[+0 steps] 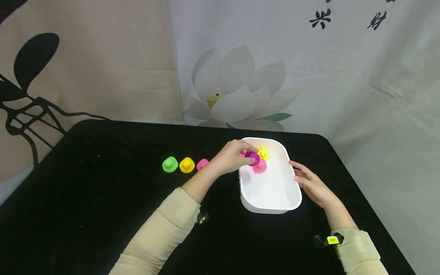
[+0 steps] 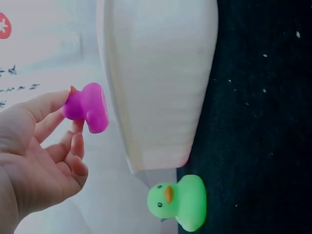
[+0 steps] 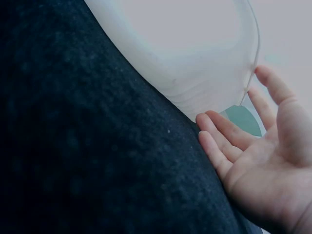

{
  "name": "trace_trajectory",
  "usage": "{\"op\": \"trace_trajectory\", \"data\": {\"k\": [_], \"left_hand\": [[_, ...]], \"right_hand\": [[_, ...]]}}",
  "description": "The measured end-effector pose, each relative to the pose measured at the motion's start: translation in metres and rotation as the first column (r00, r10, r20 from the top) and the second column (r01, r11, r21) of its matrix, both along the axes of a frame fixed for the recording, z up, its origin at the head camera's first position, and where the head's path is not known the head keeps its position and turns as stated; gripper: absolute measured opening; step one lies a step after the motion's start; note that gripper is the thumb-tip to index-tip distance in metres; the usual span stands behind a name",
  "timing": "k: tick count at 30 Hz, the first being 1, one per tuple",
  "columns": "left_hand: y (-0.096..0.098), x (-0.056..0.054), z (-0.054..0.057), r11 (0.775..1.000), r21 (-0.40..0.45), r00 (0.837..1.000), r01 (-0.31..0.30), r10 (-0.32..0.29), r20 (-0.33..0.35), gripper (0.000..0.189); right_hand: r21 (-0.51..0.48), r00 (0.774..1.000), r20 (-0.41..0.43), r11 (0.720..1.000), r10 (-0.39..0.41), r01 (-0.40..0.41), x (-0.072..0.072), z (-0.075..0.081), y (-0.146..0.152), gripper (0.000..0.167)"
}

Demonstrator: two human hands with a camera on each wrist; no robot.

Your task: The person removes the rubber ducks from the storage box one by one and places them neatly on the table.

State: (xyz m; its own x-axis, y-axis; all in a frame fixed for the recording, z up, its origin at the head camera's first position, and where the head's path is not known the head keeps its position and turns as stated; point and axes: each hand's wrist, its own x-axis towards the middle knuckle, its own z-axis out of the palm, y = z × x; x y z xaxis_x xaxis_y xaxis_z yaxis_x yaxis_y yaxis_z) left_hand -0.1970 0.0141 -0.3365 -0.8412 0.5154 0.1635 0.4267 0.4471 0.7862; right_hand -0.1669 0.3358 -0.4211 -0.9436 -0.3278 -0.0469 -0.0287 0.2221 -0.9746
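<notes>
My left hand (image 1: 231, 156) pinches a purple rubber duck (image 1: 253, 158) between thumb and fingers, above the far left part of a white plastic tub (image 1: 271, 191). In the left wrist view the purple duck (image 2: 88, 108) is held at the fingertips, higher than the tub's rim. Inside the tub are a yellow duck (image 1: 263, 153), a pink duck (image 1: 260, 166) and another pink duck (image 1: 243, 152) half hidden by the hand. My right hand (image 1: 313, 186) rests its fingertips against the tub's right side, fingers extended, as the right wrist view also shows the hand (image 3: 263, 151).
Left of the tub, a green duck (image 1: 170, 164), a yellow duck (image 1: 187, 165) and a pink duck (image 1: 202, 164) stand in a row on the black table (image 1: 103, 198); my left forearm partly covers the row. Another green duck (image 2: 180, 201) stands beside the tub. A printed curtain (image 1: 240, 84) hangs behind.
</notes>
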Motion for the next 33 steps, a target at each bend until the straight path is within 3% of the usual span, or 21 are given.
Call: {"op": "trace_trajectory", "data": {"k": [20,33], "left_hand": [[-0.029,0.021,0.015,0.999,0.045,0.997,0.028,-0.024,-0.069,0.033],[-0.056,0.03,0.025,0.997,0.075,0.987,0.026,-0.013,-0.162,0.03]], "right_hand": [[-0.003,1.0,-0.006,1.0,0.013,-0.013,0.0,-0.001,0.0,0.055],[-0.008,1.0,-0.002,1.0,0.014,-0.014,0.002,0.001,-0.002,0.054]]}}
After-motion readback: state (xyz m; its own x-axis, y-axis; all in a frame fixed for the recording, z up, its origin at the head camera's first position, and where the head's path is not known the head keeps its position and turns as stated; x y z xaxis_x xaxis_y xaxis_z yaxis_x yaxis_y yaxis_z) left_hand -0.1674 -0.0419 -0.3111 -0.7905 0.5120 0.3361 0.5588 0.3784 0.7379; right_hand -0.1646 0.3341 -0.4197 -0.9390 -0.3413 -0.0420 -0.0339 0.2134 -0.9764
